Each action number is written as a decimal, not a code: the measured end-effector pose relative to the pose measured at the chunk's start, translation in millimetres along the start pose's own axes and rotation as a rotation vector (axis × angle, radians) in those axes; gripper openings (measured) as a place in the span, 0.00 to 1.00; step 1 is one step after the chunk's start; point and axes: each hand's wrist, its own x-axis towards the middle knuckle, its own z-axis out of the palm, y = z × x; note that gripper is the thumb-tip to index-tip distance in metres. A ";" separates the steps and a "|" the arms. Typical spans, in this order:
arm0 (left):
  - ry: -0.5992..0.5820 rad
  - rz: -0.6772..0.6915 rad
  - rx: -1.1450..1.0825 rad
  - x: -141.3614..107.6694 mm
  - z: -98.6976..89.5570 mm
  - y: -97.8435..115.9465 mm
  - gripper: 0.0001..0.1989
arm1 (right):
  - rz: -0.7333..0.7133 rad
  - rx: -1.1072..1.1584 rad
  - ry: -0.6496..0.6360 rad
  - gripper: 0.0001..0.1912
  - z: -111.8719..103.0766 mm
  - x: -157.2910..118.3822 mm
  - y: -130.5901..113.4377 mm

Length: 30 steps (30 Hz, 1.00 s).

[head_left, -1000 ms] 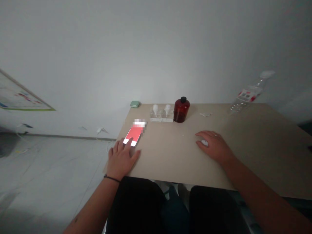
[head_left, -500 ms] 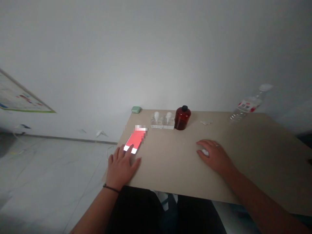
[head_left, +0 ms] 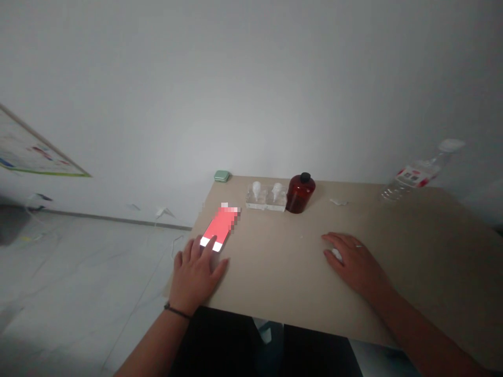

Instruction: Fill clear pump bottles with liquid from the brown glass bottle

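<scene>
My left hand (head_left: 196, 269) lies flat at the table's left side, fingers spread. Its index fingertip is on the lower end of a phone (head_left: 220, 229) with a lit red and white screen, partly pixelated. On the right, my right hand (head_left: 351, 262) rests on the tabletop with curled fingers. Between its thumb and fingers shows a small white lump (head_left: 337, 255), perhaps crumpled tissue, mostly hidden by the hand. Beyond it lies a thin white scrap (head_left: 338, 202).
Along the back of the table (head_left: 275, 277) stand a green case (head_left: 222, 176), a clear two-part holder (head_left: 266, 201) with two white-topped pieces, a dark red bottle (head_left: 301, 192) with a black cap, and a tilted clear plastic bottle (head_left: 416, 175). A wall (head_left: 251, 94) rises behind.
The view has shifted slightly, so the table's things sit a little farther right. Both hands keep the same pose, the left at the phone and the right around the white lump.
</scene>
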 end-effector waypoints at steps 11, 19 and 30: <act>-0.003 -0.001 -0.004 0.1 3.1 -1.4 0.34 | -0.024 -0.051 -0.017 0.19 2.0 -1.7 2.5; 0.020 -0.035 -0.019 -1.9 -6.0 6.5 0.31 | -0.042 -0.066 -0.006 0.20 1.5 -0.2 1.3; 0.101 -0.050 -0.033 -4.0 -9.5 22.2 0.27 | -0.014 -0.101 -0.015 0.21 6.8 2.8 4.9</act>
